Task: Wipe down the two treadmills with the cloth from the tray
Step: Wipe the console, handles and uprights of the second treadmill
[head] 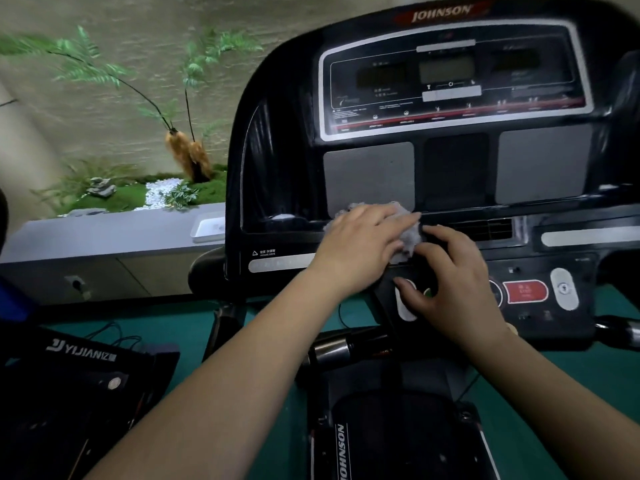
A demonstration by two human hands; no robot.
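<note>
pressing the cloth [405, 233] onto the console [457, 161], the left hand [360, 247] lies flat over it, fingers spread and bearing down, not clenched. the cloth sits bunched on the ledge at the console's lower left, just below the grey pads. the right hand [453, 289] grasps nothing; its fingers are loosely curled, tips touching the cloth's right edge, thumb resting on the white key [405, 303] low on the console. that thumb looks like the main risk: leaning on it could trigger the key if the machine has power, and the red stop button [524, 291] sits just right of that hand. the bunched cloth may also skip the vent slots to its right. the tray [209, 228] lies on the grey surface left of the console. the second treadmill [83, 368], lower left of the console, likely awaits wiping.
</note>
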